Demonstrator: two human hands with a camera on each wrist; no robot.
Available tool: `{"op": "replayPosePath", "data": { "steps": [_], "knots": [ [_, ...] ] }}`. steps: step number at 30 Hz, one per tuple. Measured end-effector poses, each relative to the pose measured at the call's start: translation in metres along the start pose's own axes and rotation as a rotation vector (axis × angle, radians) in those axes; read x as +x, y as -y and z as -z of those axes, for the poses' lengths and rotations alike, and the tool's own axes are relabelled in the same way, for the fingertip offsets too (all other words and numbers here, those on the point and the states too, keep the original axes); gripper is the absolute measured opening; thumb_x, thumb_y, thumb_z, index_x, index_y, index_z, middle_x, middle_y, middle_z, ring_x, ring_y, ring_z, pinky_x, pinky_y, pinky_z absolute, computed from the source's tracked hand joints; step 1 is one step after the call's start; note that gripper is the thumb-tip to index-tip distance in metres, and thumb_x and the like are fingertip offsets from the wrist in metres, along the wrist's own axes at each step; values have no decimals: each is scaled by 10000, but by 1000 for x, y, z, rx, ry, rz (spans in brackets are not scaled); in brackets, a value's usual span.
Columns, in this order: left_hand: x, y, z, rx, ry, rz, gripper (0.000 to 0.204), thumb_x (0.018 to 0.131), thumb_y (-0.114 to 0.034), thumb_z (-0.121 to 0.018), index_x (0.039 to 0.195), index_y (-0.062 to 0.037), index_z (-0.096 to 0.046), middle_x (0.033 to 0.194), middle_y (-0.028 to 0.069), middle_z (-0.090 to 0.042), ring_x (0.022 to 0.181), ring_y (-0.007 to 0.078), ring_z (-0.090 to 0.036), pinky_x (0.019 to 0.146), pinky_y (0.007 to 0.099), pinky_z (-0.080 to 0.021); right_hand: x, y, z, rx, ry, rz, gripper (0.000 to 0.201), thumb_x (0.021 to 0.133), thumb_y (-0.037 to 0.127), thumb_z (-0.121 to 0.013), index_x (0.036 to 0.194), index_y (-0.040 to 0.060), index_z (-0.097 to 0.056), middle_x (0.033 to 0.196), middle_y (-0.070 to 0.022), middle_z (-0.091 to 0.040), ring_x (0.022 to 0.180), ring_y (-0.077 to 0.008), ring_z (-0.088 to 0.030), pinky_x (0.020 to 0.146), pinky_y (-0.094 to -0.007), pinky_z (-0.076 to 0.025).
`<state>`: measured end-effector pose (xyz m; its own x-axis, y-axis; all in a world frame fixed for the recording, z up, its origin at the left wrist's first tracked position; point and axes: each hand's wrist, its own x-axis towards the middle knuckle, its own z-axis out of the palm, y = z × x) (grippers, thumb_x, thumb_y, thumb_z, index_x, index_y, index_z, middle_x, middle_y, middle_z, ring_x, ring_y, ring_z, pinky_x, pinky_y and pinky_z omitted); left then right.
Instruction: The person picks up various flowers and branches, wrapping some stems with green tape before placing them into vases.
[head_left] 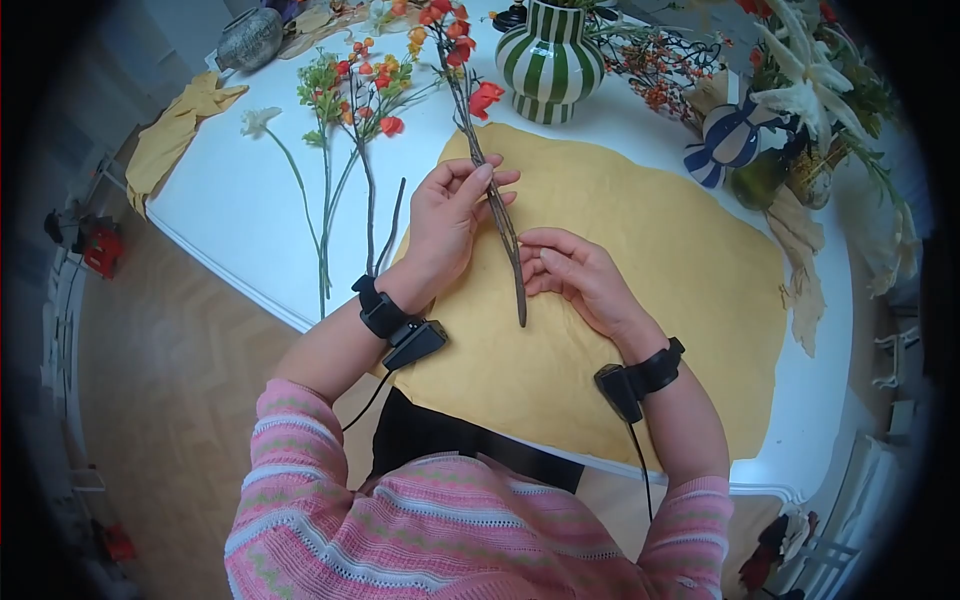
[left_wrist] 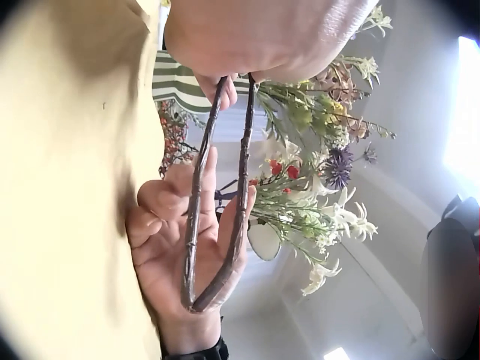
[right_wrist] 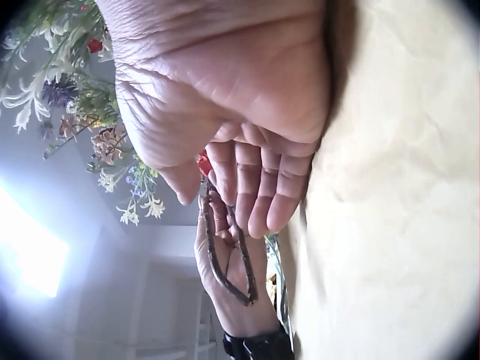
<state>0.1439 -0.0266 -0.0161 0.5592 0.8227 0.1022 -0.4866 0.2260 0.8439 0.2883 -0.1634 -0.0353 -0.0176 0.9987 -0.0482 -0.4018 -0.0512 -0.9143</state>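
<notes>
My left hand pinches a brown, forked artificial flower branch between thumb and fingers, partway up its stem. Red and orange blossoms sit at its far end, and its lower tip points toward me over a yellow cloth. In the left wrist view two stems run down from the hand and join in a V at the bottom. Just right of the stem is my right hand, its fingers relaxed and loosely bent, fingertips close beside the branch. The right wrist view shows those fingers gripping nothing.
Left of the cloth, a white flower and several leafy, berry-tipped stems lie on the white table. Behind stands a green-and-white striped vase. A blue-and-white vase is at right, a silver vase far left.
</notes>
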Motion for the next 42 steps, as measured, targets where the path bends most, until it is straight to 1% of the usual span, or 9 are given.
{"op": "replayPosePath", "data": {
  "steps": [2, 5, 10, 14, 20, 25, 28, 34, 42],
  "knots": [
    [0, 1, -1, -22, 2, -10, 156, 959, -90, -544, 1071, 17, -521, 1222, 153, -556, 1090, 255, -608, 881, 351, -549, 0, 2, -3, -22, -20, 5, 378, 963, 198, -554, 1266, -26, -512, 1038, -104, -633, 908, -152, -625, 824, -279, -513],
    [-4, 0, -5, -22, 20, 4, 156, 956, -80, -544, 1077, 15, -518, 1237, 152, -546, 1102, 261, -602, 894, 351, -542, -2, 7, -8, -92, -8, -57, 406, 958, 192, -564, 1284, -38, -491, 1047, -109, -639, 920, -153, -628, 826, -277, -515],
    [-6, 1, -5, -46, 68, 52, 124, 950, -62, -548, 1045, 15, -532, 1245, 153, -540, 1116, 267, -597, 898, 351, -535, -2, 6, -5, -129, -1, -100, 399, 931, 156, -608, 1257, -52, -511, 971, -88, -660, 884, -146, -636, 817, -271, -519],
    [-7, 0, -4, -36, 73, 58, 133, 944, -65, -560, 1049, 13, -541, 1242, 150, -546, 1114, 266, -600, 902, 353, -530, -2, 4, -2, -113, 9, -99, 386, 925, 154, -616, 1239, -52, -526, 948, -78, -660, 877, -139, -634, 813, -266, -518],
    [-8, -1, -4, -30, 60, 93, 224, 944, -109, -574, 1124, 11, -516, 1222, 164, -570, 1096, 264, -611, 899, 354, -524, -3, 4, -3, -106, -10, -98, 356, 927, 162, -612, 1208, -46, -546, 937, -70, -656, 871, -134, -630, 812, -262, -516],
    [-8, -4, -4, -28, 52, 102, 352, 945, -130, -576, 1223, 4, -408, 1200, 183, -583, 1052, 270, -631, 886, 357, -525, -3, 4, -2, -117, 5, -85, 320, 934, 165, -600, 1183, -33, -568, 928, -64, -653, 865, -133, -624, 814, -265, -511],
    [-9, -5, -4, -32, 61, 110, 365, 948, -127, -568, 1237, 3, -387, 1193, 184, -585, 1043, 272, -634, 877, 356, -529, -3, 3, -1, -119, 4, -89, 312, 933, 162, -599, 1178, -31, -572, 926, -63, -654, 863, -131, -622, 812, -265, -511],
    [-8, -4, -4, -15, 83, 114, 405, 950, -130, -568, 1283, 16, -389, 1191, 172, -585, 1037, 265, -635, 870, 352, -532, -3, 2, -1, -117, 3, -82, 302, 931, 157, -600, 1168, -29, -577, 924, -64, -656, 857, -131, -624, 808, -267, -512],
    [-8, -2, -3, -11, 77, 117, 403, 946, -129, -578, 1282, 19, -412, 1140, 146, -596, 1001, 240, -642, 853, 342, -534, -4, 4, -2, -95, 8, -83, 299, 928, 166, -609, 1154, -27, -584, 926, -70, -660, 841, -127, -629, 797, -261, -515]
  ]
}}
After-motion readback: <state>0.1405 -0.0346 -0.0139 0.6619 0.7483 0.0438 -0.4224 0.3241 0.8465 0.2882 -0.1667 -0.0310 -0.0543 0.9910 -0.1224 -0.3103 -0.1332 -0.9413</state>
